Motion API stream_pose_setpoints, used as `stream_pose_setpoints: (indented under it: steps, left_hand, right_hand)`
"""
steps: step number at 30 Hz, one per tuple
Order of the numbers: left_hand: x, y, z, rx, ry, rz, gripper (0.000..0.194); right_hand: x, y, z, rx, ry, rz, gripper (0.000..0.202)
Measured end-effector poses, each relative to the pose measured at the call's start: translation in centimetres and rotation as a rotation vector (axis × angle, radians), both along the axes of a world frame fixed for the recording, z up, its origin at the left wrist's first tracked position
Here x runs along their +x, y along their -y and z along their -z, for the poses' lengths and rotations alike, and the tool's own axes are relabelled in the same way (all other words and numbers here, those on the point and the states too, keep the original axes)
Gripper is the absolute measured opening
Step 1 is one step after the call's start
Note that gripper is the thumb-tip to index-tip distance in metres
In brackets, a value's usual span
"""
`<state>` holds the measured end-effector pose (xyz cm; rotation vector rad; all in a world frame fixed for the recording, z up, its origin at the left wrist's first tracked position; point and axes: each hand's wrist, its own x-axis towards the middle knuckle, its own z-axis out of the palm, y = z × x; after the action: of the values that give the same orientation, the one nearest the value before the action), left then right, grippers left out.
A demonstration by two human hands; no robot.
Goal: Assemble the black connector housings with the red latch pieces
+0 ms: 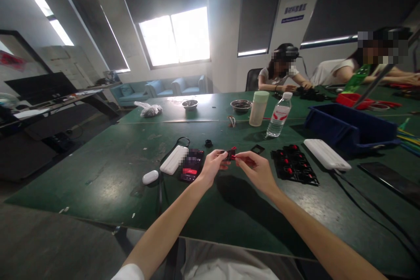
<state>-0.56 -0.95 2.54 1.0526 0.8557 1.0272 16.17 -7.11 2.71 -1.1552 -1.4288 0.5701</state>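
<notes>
Above the green table (pixel 197 210), my left hand (pixel 214 164) grips a small black part with red pieces (pixel 231 154); its exact kind is too small to make out. The fingers of my right hand (pixel 254 164) are pinched together at the right side of that part, touching a red piece on it. Just behind my right hand lies a flat black square frame (pixel 257 149). To the right, several similar black-and-red parts (pixel 293 164) are set close together in rows. A small black round piece (pixel 208 143) lies beyond my left hand.
Left of my hands are a phone (pixel 192 165), a white power bank (pixel 174 159) and a white earbud case (pixel 150 177). A bottle (pixel 278 115), a green-capped cup (pixel 259 108) and metal bowls (pixel 241 105) stand farther back. A blue bin (pixel 351 127) and another power bank (pixel 327 154) sit right. Two people work opposite.
</notes>
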Motion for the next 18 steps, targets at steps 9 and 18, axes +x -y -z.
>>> stream_pose_setpoints:
  steps: [9, 18]
  left_hand:
    - [0.11, -0.14, 0.14, 0.028, -0.002, -0.038, 0.023]
    - [-0.01, 0.12, -0.09, 0.037, 0.022, -0.031, 0.028]
  right_hand:
    - [-0.21, 0.04, 0.23, 0.018, 0.060, -0.009, 0.025]
    - [-0.33, 0.25, 0.06, 0.067, 0.187, 0.026, 0.018]
